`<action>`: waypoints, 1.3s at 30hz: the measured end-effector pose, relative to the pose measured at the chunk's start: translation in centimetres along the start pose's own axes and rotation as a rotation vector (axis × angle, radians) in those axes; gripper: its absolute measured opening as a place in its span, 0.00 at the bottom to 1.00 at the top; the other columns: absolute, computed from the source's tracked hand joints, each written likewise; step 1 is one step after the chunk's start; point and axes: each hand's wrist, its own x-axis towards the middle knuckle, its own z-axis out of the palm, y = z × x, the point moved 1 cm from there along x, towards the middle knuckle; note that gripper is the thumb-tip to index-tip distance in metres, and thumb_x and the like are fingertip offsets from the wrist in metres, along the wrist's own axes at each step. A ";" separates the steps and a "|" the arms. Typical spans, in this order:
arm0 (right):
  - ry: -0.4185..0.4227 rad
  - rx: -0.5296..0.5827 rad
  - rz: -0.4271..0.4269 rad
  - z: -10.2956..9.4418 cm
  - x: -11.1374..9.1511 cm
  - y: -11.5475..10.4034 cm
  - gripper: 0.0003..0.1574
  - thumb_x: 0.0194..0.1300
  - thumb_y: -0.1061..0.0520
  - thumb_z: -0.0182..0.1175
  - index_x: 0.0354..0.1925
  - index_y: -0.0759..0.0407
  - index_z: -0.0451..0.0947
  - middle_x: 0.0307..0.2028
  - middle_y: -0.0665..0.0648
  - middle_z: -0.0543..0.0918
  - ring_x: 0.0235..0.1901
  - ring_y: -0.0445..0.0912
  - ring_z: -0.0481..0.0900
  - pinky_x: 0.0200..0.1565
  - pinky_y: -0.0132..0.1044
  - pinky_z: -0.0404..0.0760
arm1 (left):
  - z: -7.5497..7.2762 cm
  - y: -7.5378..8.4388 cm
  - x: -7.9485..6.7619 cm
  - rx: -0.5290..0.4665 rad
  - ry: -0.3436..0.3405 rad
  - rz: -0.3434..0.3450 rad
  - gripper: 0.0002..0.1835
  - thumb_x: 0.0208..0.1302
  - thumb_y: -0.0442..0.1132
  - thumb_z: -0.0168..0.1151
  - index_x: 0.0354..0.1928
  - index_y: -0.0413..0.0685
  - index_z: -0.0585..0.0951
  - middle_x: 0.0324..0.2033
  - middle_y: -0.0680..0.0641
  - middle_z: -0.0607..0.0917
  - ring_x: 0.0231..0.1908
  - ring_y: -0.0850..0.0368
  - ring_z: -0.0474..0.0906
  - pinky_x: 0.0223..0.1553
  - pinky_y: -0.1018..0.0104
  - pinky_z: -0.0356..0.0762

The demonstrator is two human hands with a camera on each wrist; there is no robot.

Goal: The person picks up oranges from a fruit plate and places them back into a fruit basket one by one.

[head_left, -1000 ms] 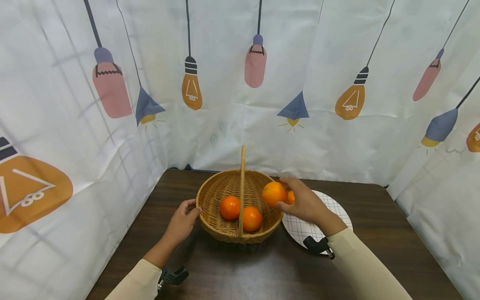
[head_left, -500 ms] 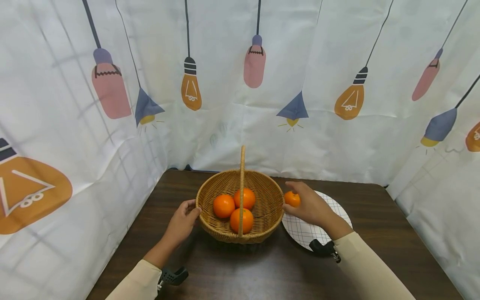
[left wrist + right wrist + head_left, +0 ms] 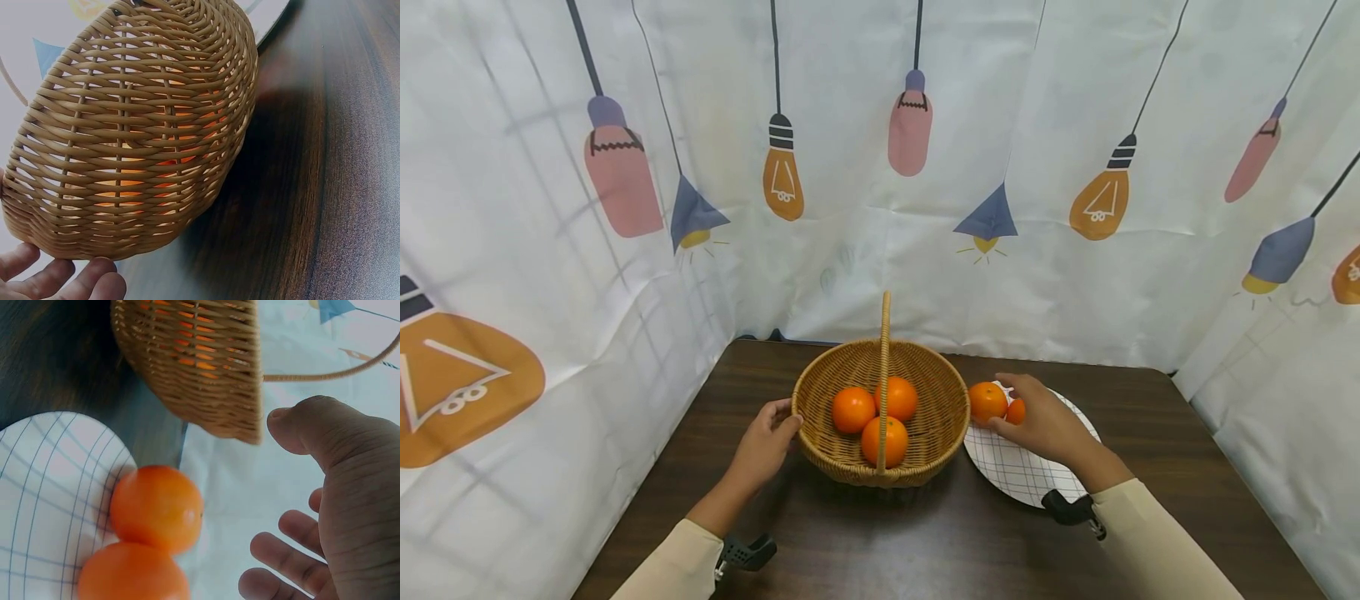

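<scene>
A wicker basket [image 3: 936,417] with a tall arched handle stands mid-table, three oranges [image 3: 853,410] resting inside it. My left hand [image 3: 763,446] grips its left rim, the thumb over the edge; in the left wrist view, fingers [image 3: 47,281] lie against the weave. To the right, a white checked plate [image 3: 1022,475] carries two oranges, one nearer the basket [image 3: 987,402] and the other partly hidden by my right hand [image 3: 1045,421]. That hand hovers over the plate, fingers spread and holding nothing. In the right wrist view, a gap separates it from both oranges [image 3: 156,509].
The dark wooden table [image 3: 895,542] carries the basket and plate, whose edges are close together. A white curtain [image 3: 850,250] printed with hanging lamps encloses the back and sides. Both wrists wear black camera mounts [image 3: 1067,507].
My right hand released an orange into the basket, then moved right to above the plate. The oranges in the basket shifted and settled. My left hand stayed on the rim.
</scene>
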 end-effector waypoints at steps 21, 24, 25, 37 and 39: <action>-0.040 -0.060 0.066 -0.1 -1.6 3.0 0.54 0.51 0.27 0.61 0.66 0.55 0.61 0.61 0.61 0.67 0.54 0.57 0.71 0.49 0.58 0.73 | -0.1 -0.2 0.2 0.005 -0.002 0.021 0.25 0.69 0.48 0.50 0.63 0.45 0.64 0.55 0.41 0.73 0.50 0.48 0.74 0.46 0.49 0.76; -0.042 -0.073 0.070 -0.1 -1.8 3.3 0.55 0.51 0.25 0.59 0.65 0.57 0.62 0.62 0.62 0.67 0.56 0.59 0.69 0.50 0.59 0.71 | -0.1 -0.2 0.1 0.007 -0.001 0.020 0.25 0.69 0.48 0.51 0.63 0.45 0.64 0.55 0.41 0.73 0.50 0.48 0.74 0.45 0.50 0.76; -0.044 -0.074 0.070 -0.1 -2.0 3.4 0.55 0.51 0.25 0.59 0.65 0.58 0.63 0.62 0.63 0.66 0.57 0.59 0.68 0.51 0.60 0.71 | -0.1 -0.2 0.1 0.005 -0.001 0.018 0.25 0.69 0.48 0.50 0.63 0.46 0.64 0.55 0.41 0.73 0.50 0.48 0.74 0.45 0.49 0.76; -0.039 -0.090 0.101 0.3 -2.7 4.6 0.47 0.52 0.39 0.68 0.63 0.59 0.65 0.61 0.65 0.67 0.55 0.62 0.70 0.48 0.62 0.72 | 0.0 -0.1 -0.1 -0.014 0.000 0.006 0.24 0.69 0.47 0.51 0.63 0.46 0.64 0.55 0.42 0.73 0.50 0.48 0.74 0.45 0.49 0.76; -0.040 -0.092 0.108 0.4 -2.7 4.8 0.47 0.52 0.40 0.68 0.63 0.59 0.65 0.61 0.66 0.67 0.56 0.62 0.69 0.48 0.63 0.72 | 0.0 -0.1 -0.1 -0.015 -0.001 0.003 0.24 0.69 0.47 0.51 0.63 0.46 0.64 0.56 0.42 0.72 0.50 0.48 0.74 0.46 0.49 0.76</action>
